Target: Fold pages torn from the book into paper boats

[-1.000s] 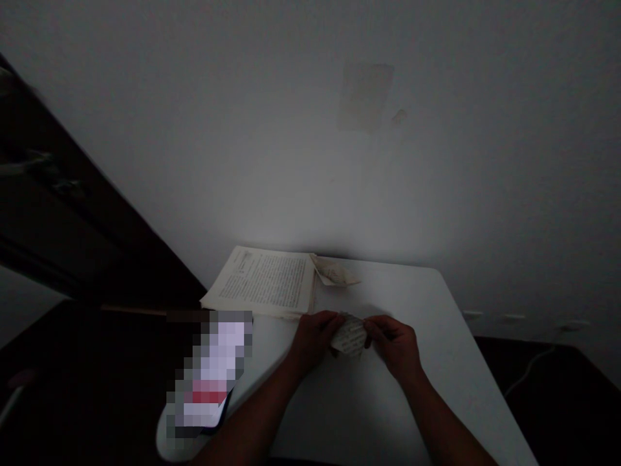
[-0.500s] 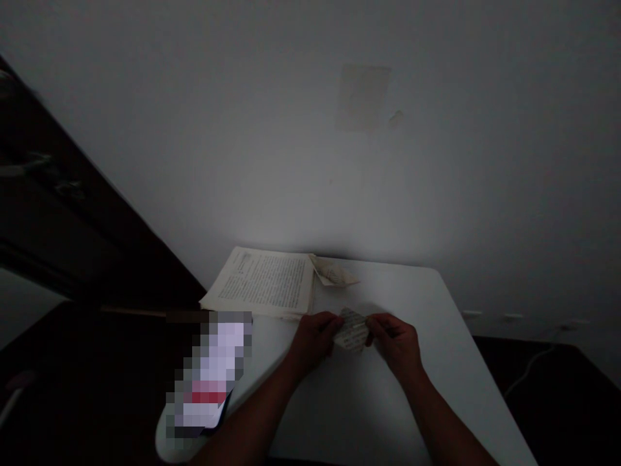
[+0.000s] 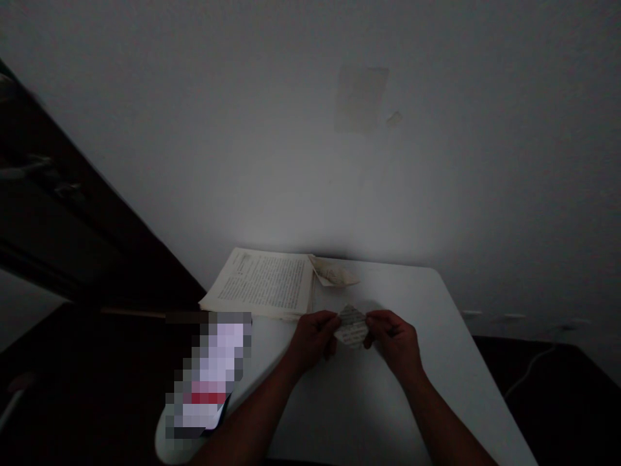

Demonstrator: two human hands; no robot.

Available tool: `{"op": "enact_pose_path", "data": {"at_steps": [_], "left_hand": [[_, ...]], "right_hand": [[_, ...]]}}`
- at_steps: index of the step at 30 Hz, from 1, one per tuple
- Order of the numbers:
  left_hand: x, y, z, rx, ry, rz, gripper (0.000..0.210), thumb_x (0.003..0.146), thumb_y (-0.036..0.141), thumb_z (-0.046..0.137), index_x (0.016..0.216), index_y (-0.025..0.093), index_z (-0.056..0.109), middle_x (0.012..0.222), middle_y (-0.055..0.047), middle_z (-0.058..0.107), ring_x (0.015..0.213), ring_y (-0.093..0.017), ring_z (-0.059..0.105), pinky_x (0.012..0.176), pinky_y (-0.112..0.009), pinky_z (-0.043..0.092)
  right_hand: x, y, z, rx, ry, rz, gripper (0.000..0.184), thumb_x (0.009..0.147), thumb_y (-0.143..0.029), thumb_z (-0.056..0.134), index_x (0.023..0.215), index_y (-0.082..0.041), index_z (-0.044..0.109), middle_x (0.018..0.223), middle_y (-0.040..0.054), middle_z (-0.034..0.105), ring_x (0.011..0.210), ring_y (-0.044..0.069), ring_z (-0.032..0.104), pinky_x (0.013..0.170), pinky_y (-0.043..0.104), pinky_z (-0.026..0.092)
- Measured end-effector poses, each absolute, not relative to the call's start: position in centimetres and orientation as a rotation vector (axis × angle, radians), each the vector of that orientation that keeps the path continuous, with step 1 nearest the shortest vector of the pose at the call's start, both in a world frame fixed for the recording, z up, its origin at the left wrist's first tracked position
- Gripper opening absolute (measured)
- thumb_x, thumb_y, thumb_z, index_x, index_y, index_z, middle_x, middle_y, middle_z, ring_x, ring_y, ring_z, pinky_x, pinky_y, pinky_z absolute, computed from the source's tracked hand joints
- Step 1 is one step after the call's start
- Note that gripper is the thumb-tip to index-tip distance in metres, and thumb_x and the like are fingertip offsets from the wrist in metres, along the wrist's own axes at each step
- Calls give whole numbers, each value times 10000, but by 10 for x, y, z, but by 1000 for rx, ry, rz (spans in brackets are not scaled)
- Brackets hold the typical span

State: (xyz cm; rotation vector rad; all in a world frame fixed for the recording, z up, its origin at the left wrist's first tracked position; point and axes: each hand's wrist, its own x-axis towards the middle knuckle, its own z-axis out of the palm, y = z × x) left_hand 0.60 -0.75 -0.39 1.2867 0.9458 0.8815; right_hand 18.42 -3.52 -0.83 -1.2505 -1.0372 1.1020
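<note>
Head view: a pale wall (image 3: 272, 162) is filling most of the shot, standing directly behind the table. Dim lighting overall. Dark door (image 3: 63, 207) is leaning into frame off the table's left side, mostly lost in shadow. White table (image 3: 412, 291) is sitting in front of you, its far edge running along the wall. Stack of printed pages (image 3: 266, 285) is lying flat on the table's far left corner, text side up; wording too small to read. Discoloured patch (image 3: 361, 100) is showing on the wall well above the table. Phone (image 3: 213, 362) is lying along the table's left edge toward you, screen glowing, content pixelated out.

Your left hand (image 3: 315, 333) and right hand (image 3: 398, 336) are working over the middle of the table, facing each other. Both are narrow: you're pinching opposite edges of one paper between thumbs and fingers. Folded sheet (image 3: 334, 273) is resting at the middle of the table's far edge, its creased flaps standing partly up. Smallest: the printed paper (image 3: 352, 329) is spanning the gap between your fingertips over the table's middle, roughly diamond-shaped and looking folded. Can't tell whether its underside is touching the table.
</note>
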Motion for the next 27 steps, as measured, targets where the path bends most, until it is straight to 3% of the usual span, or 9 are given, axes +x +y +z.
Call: {"op": "enact_pose_path", "data": {"at_steps": [6, 9, 11, 13, 15, 20, 24, 27], "left_hand": [[5, -8, -4, 1356, 993, 968, 382, 832, 424, 518, 1068, 126, 546, 482, 49, 513, 374, -83, 455, 386, -184, 367], [2, -10, 2, 1616, 958, 1115, 369, 777, 339, 606, 1103, 178, 544, 841, -44, 603, 701, -134, 578, 597, -239, 463], [1, -11, 4, 1811, 895, 1158, 445, 684, 303, 702, 1096, 205, 568, 1123, -96, 535, 958, -200, 550, 739, -293, 473], [1, -12, 3, 1931, 834, 1157, 470, 628, 282, 753, 1070, 224, 603, 1233, -105, 472, 1074, -235, 498, 825, -331, 458], [3, -12, 0, 1968, 794, 1158, 338, 659, 272, 744, 983, 230, 657, 1182, -93, 518, 1033, -214, 529, 831, -324, 458], [5, -11, 1, 1874, 811, 1138, 113, 744, 282, 681, 806, 190, 707, 801, -42, 650, 742, -144, 596, 689, -248, 464], [4, -9, 9, 1706, 1060, 1096, 209, 771, 304, 633, 628, 154, 659, 574, 15, 577, 552, -100, 515, 549, -205, 389], [3, -8, 9, 1595, 1134, 1054, 259, 759, 332, 627, 579, 146, 621, 524, 35, 526, 520, -92, 476, 520, -198, 356]], "right_hand": [[187, -33, -16, -1209, -970, 1111, 223, 712, -348, 694, 792, -155, 615, 512, -7, 640, 444, 134, 576, 467, 245, 456], [190, -32, -20, -1191, -924, 1124, 216, 711, -327, 696, 819, -160, 612, 504, -21, 630, 434, 120, 560, 456, 228, 437], [192, -32, -22, -1165, -900, 1149, 208, 717, -313, 690, 841, -165, 611, 482, -36, 609, 418, 109, 541, 440, 216, 417], [192, -31, -24, -1127, -894, 1189, 194, 723, -308, 682, 840, -170, 613, 479, -44, 594, 413, 105, 529, 431, 214, 409], [192, -31, -25, -1097, -905, 1235, 184, 718, -308, 681, 820, -169, 617, 503, -38, 599, 413, 107, 526, 423, 221, 410], [189, -33, -20, -1096, -1011, 1303, 198, 764, -330, 640, 856, -155, 633, 498, -15, 609, 432, 112, 539, 449, 230, 416], [184, -35, -13, -1025, -1092, 1334, 245, 799, -380, 595, 904, -160, 630, 596, 15, 646, 514, 129, 573, 518, 264, 458], [181, -36, -9, -1129, -1155, 1273, 225, 774, -365, 629, 891, -173, 637, 577, -3, 623, 493, 117, 548, 492, 249, 447]]}}
